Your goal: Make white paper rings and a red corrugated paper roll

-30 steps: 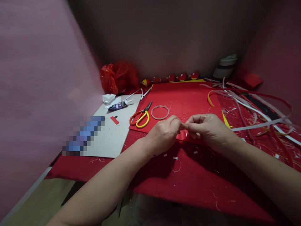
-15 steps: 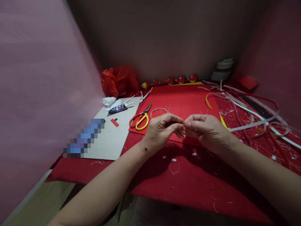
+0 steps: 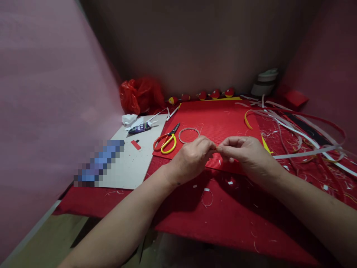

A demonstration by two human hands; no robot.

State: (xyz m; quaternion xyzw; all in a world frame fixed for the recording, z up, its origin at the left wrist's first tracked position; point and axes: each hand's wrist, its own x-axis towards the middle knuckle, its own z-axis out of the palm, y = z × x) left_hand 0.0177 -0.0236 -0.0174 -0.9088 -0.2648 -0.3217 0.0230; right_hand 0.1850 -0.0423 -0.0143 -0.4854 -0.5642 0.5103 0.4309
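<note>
My left hand (image 3: 195,156) and my right hand (image 3: 242,150) meet fingertip to fingertip above a red ribbed sheet (image 3: 212,117). Both pinch a small red piece (image 3: 215,149), mostly hidden by the fingers; its exact kind cannot be made out. Scissors (image 3: 168,142) with one red and one yellow handle lie left of my left hand, partly on the sheet's edge. A thin ring of cord (image 3: 189,129) rests on the sheet just beyond that hand. Nearer to me, a smaller thread loop (image 3: 206,198) with a white tag lies on the red cloth (image 3: 223,223).
On the left, a grey board (image 3: 131,167) carries a glue tube (image 3: 140,127), a red scrap (image 3: 135,144) and a blurred-out blue object (image 3: 102,160). Several red-and-yellow bird figures (image 3: 214,93) line the back beside a red plastic bag (image 3: 142,95). Loose strips (image 3: 304,150) tangle at right.
My left hand has rolled over, its back now facing up and its fingers curled more over the red piece. The right hand has barely moved and keeps its pinch.
</note>
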